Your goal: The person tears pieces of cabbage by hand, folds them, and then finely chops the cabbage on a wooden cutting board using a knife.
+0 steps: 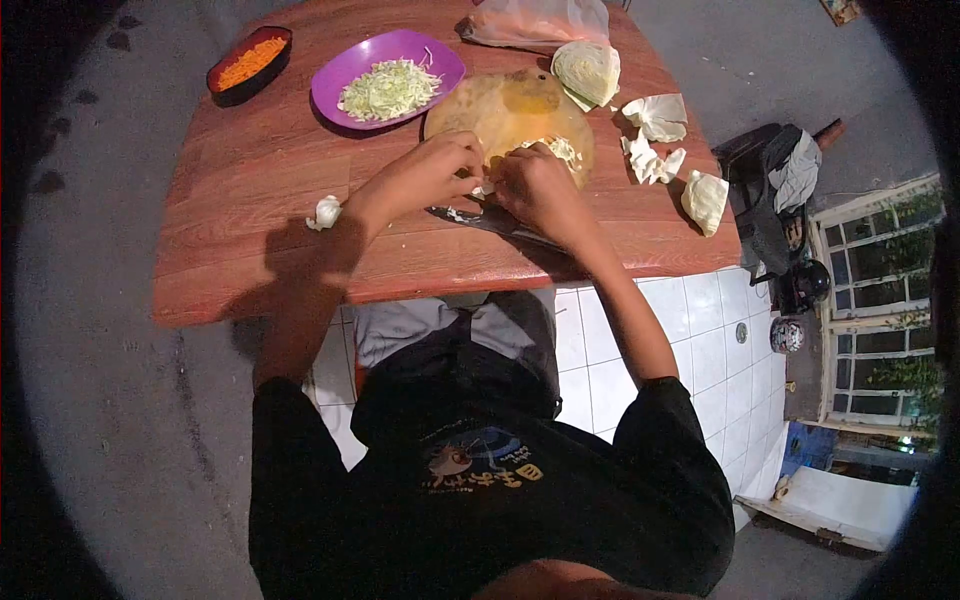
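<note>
Both hands meet at the near edge of a round wooden cutting board (pixel 475 110). My left hand (pixel 440 168) has its fingers bent together, with a small pale piece of cabbage (pixel 482 188) at the fingertips. Close beside it, my right hand (pixel 543 192) is curled palm down; its fingertips and whatever they grip are hidden. Shredded cabbage (pixel 567 152) lies on the board just beyond the right hand. A knife (pixel 490 224) rests on the table below the hands, partly covered by the right wrist.
A purple plate (pixel 330 85) holds shredded cabbage, and a dark bowl (pixel 245 90) holds shredded carrot. A cut cabbage (pixel 587 72) sits at the board's far right, near a plastic bag (pixel 540 22). Cabbage leaves (pixel 657 118) and a cabbage chunk (pixel 705 202) lie on the right.
</note>
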A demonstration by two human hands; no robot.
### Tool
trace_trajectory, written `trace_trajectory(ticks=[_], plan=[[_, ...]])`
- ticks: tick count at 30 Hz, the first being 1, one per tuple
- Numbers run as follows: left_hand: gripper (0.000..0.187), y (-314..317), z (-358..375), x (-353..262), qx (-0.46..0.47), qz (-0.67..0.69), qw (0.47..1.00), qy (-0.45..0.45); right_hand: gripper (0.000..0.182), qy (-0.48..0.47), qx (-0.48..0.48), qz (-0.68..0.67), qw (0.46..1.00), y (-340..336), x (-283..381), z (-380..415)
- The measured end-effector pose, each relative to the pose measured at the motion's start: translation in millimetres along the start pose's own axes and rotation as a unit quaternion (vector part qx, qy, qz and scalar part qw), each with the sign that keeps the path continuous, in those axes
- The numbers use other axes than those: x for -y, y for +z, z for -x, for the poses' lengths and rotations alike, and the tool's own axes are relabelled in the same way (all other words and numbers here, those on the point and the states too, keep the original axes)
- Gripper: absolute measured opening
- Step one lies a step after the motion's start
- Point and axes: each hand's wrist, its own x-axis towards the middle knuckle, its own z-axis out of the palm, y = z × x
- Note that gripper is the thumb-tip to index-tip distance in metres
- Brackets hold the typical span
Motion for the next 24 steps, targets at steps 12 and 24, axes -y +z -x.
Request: trace_trajectory(ticks=[12,24], plan=[[0.017,7.4,-12.9,17.9,-0.012,0.14,0.985,-0.099,0.027,0.03,-0.048,0.022,0.998,9.2,-4.6,-13.0],[0.018,0.8,3.0,-2.3,-0.024,0.074,0.997,0.021,0.02,-0.086,-0.082,-0.05,0.992,4.6,-10.3,9.5]])
